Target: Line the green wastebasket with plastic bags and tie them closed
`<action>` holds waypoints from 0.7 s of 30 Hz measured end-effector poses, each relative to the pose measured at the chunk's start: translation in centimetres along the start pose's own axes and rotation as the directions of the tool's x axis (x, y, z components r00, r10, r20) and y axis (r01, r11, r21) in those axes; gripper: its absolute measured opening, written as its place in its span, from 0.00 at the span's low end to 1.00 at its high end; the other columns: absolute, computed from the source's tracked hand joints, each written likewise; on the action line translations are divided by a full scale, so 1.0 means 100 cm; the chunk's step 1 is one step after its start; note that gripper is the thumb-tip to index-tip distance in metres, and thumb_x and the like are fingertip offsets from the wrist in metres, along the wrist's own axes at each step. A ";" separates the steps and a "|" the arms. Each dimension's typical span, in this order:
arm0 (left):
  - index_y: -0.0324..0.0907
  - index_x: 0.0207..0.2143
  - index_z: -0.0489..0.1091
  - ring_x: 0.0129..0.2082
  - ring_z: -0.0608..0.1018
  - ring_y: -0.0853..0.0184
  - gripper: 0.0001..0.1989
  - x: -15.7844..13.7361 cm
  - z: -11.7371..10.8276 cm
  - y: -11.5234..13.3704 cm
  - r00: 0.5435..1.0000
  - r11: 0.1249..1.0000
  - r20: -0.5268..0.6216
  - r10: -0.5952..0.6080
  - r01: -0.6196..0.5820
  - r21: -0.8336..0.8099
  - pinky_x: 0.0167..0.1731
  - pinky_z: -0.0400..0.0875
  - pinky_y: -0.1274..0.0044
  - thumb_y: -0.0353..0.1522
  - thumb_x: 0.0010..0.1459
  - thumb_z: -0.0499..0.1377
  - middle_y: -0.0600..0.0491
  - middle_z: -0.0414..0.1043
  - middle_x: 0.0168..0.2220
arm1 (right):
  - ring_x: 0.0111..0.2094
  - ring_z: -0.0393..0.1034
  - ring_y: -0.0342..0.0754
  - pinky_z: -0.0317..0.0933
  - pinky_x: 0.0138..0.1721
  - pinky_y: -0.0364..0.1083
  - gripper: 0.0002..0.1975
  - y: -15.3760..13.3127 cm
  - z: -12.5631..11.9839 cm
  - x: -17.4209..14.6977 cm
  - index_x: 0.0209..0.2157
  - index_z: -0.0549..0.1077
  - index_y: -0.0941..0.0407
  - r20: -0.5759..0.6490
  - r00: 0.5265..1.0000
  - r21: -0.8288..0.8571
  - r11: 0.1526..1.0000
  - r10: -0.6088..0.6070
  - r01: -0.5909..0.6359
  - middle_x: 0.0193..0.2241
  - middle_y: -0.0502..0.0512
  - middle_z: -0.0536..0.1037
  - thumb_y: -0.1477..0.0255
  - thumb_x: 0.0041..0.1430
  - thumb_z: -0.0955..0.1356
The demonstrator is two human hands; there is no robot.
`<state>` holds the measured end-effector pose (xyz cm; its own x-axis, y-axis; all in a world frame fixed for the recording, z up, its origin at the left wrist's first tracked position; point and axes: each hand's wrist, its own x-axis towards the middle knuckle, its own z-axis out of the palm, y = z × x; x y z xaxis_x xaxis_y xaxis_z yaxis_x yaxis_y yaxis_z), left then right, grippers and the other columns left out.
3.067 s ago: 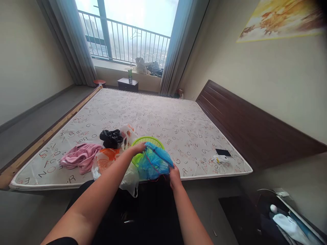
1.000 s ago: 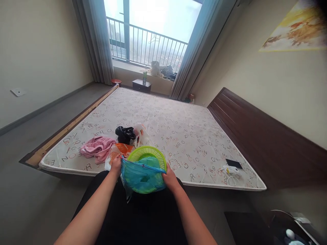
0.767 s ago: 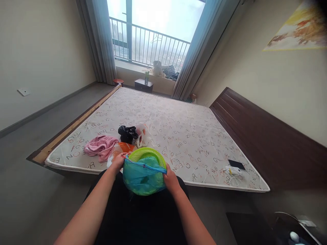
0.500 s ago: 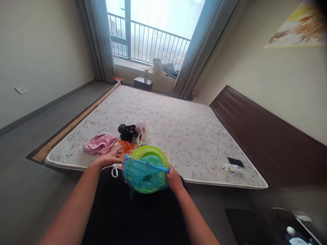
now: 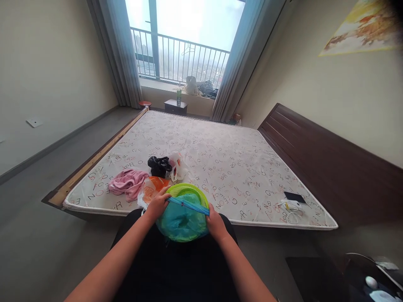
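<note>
A blue translucent plastic bag (image 5: 182, 224) lies over a lime-green slotted plastic basket (image 5: 193, 189) on my lap. The bag's top edge is gathered into a band stretched across the basket's mouth. At the left end of that band, my left hand (image 5: 158, 204) is closed on the plastic. My right hand (image 5: 216, 222) grips the other end beside the basket's right rim. Through the film, the basket's green shows. Just beyond my left hand lies an orange and white plastic bag (image 5: 154, 186), partly hidden by that hand.
On the lettered mattress (image 5: 217, 147) lie a pink cloth (image 5: 129, 183), a black plastic bag (image 5: 159, 166) and a white plastic bag (image 5: 178, 170). A dark phone-like slab (image 5: 294, 197) and a white cable (image 5: 292, 216) are at right. The wooden headboard (image 5: 302, 142) stands along the right side.
My left hand has moved right and down from beside the bag's edge and closed on it. The blue edge has gone from spread to a tight band. The view has shifted slightly.
</note>
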<state>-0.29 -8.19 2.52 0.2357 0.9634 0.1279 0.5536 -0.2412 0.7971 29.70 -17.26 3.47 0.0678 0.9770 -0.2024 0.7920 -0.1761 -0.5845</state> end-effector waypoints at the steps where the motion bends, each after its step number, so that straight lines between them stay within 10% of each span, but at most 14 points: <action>1: 0.47 0.38 0.78 0.64 0.70 0.54 0.12 0.000 -0.002 0.000 1.000 0.999 -0.020 0.018 -0.019 -0.048 0.67 0.59 0.63 0.27 0.55 0.57 0.48 0.70 0.63 | 0.49 0.75 0.56 0.64 0.47 0.49 0.26 0.002 0.001 0.000 0.64 0.64 0.54 -0.019 1.000 0.013 1.000 -0.011 0.011 0.51 0.62 0.79 0.73 0.66 0.58; 9: 0.48 0.44 0.78 0.47 0.79 0.54 0.15 -0.004 0.006 0.021 0.950 0.974 -0.280 -0.137 0.078 -0.212 0.54 0.69 0.67 0.30 0.54 0.60 0.49 0.80 0.44 | 0.61 0.66 0.53 0.59 0.63 0.54 0.29 0.007 0.005 0.008 0.63 0.68 0.55 -0.214 0.962 0.234 0.947 -0.172 0.221 0.59 0.60 0.74 0.73 0.61 0.59; 21: 0.42 0.35 0.80 0.28 0.75 0.63 0.14 0.004 -0.002 0.016 0.958 0.878 -0.098 -0.269 0.203 -0.433 0.32 0.66 0.75 0.40 0.46 0.67 0.53 0.76 0.27 | 0.34 0.73 0.49 0.63 0.35 0.43 0.14 -0.009 -0.014 0.034 0.38 0.77 0.56 -0.027 0.995 0.539 0.839 0.101 -0.070 0.34 0.52 0.81 0.67 0.54 0.64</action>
<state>0.48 -8.16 3.94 -0.0016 0.9994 -0.0343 0.1876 0.0340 0.9817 30.08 -13.63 4.36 0.1638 0.9572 -0.2384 0.3328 -0.2811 -0.9001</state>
